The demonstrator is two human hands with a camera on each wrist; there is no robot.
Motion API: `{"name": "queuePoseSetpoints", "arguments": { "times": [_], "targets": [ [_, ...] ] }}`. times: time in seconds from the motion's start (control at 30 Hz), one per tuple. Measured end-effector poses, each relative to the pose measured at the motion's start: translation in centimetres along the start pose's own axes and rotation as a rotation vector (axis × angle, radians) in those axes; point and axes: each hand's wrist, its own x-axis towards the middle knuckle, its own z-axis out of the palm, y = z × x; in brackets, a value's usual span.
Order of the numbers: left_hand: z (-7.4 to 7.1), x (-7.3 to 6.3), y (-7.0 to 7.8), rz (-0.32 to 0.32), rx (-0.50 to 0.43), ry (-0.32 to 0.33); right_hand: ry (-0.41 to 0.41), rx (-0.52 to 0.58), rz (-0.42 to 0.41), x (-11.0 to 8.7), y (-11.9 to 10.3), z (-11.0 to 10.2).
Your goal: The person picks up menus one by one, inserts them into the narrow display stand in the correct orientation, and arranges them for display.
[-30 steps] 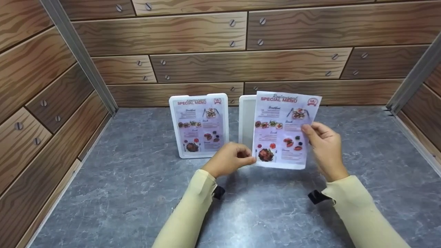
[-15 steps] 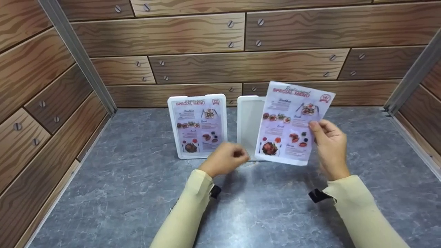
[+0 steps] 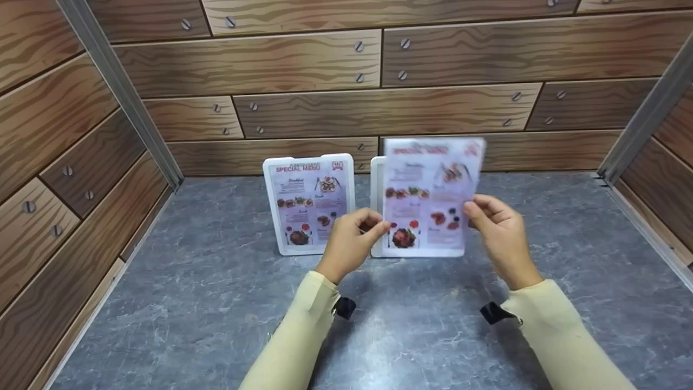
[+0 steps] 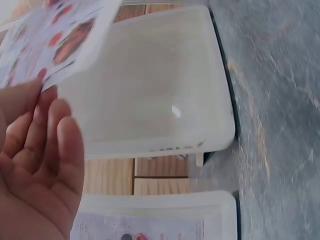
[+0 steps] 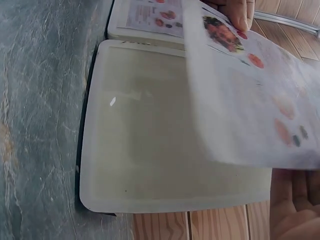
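I have left hand and right hand pinching the loose menu between them, before the grey-panelled frame, beside the menu-filled frame, toward the far edge of the table.

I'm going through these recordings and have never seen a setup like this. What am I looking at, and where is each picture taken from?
There is no machine here: a person works with two bare hands. The wide view comes from a camera worn on the head; the two close views come from a camera on each wrist.

On the grey table stand two white frames. The left frame shows a printed menu. The right frame is plain, and in the head view it is mostly hidden behind a menu sheet.

Both hands hold that sheet: the left hand pinches it near a lower corner, the right hand grips the opposite edge.
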Motion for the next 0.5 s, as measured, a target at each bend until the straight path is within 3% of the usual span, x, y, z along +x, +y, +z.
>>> {"name": "queuePoseSetpoints", "arguments": {
  "times": [0.13,0.23,0.33,0.5],
  "targets": [
    [0.02,0.07,-0.23,0.012,-0.034,0.072,0.003,-0.092,-0.046,-0.04,0.05,0.0],
    [-0.05,0.07,-0.11,0.009,-0.029,0.085,0.017,-0.155,-0.068,-0.09,-0.03,0.01],
    [-0.15,0.04,0.13,0.008,-0.021,0.069,0.031,-0.147,-0.067,-0.07,-0.2,-0.03],
    [-0.28,0.01,0.19,0.008,0.08,0.078,0.064,-0.086,-0.082,0.09,-0.23,-0.17]
  ]
}}
